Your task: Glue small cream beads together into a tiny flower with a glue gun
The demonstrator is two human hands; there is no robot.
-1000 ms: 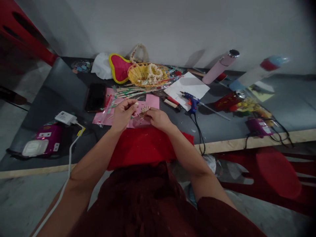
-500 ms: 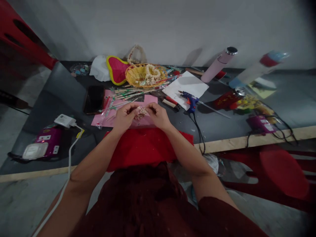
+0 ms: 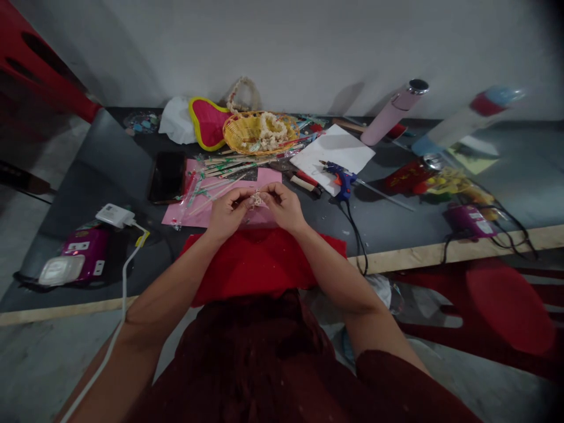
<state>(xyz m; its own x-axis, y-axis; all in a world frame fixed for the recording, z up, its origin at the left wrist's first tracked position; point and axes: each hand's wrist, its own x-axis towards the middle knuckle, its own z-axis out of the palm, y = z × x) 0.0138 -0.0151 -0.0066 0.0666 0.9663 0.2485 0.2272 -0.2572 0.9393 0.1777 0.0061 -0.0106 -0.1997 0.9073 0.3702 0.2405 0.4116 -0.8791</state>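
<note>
Between my two hands is a small, pale beaded piece, partly covered by fingers. My left hand pinches its left side with thumb and fingertips. On the other side, my right hand grips it in the same way. Both hands are above a sheet of pink paper, close to the red cloth at the table's front edge. Thin sticks with green wrapping lie just beyond the hands. What exactly the beaded piece forms is too small to tell.
A yellow wicker basket holds pale strung pieces. Right of my hands are pliers, a blue glue gun with a cord, and white paper. A phone and a purple power block are left; a pink flask stands behind.
My hands have drawn slightly closer together and turned the beaded piece, so less of it shows between the fingers. The view has shifted a little.
</note>
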